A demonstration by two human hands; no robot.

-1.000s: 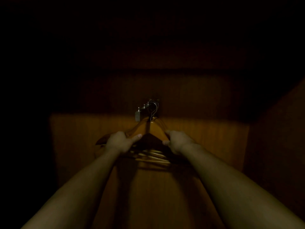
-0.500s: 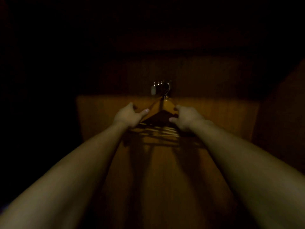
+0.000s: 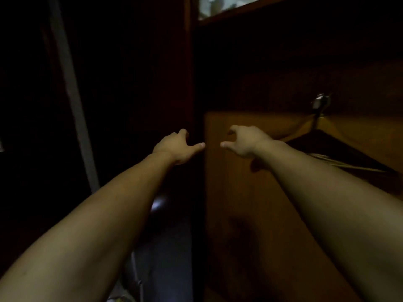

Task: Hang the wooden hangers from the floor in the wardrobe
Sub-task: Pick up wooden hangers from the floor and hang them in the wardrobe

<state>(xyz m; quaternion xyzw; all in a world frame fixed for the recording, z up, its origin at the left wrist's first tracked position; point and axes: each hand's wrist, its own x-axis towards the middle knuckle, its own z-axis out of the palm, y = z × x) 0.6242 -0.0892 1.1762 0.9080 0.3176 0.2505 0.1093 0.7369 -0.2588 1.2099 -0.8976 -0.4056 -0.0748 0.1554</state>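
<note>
Reaching with both hands empty, fingers apart, I am seeing the hung wooden hangers (image 3: 314,136) far right, nearer my right hand (image 3: 244,140) than my left hand (image 3: 176,147).

Home interior, likely a bedroom or closet corner, very dim. Wooden wardrobe (image 3: 250,192) fills the right half: orange-brown grained panels, dark vertical edge post (image 3: 188,73) at centre. Inside at right, wooden hangers (image 3: 340,149) hang by metal hooks (image 3: 319,103) from a fitting on the back panel. Pale vertical strip (image 3: 72,99) at left, maybe a door frame or wall trim, too dark to tell. Dark glossy floor (image 3: 165,247) below with a small light reflection. Bright patch (image 3: 218,5) at top above the wardrobe, blurred.
</note>
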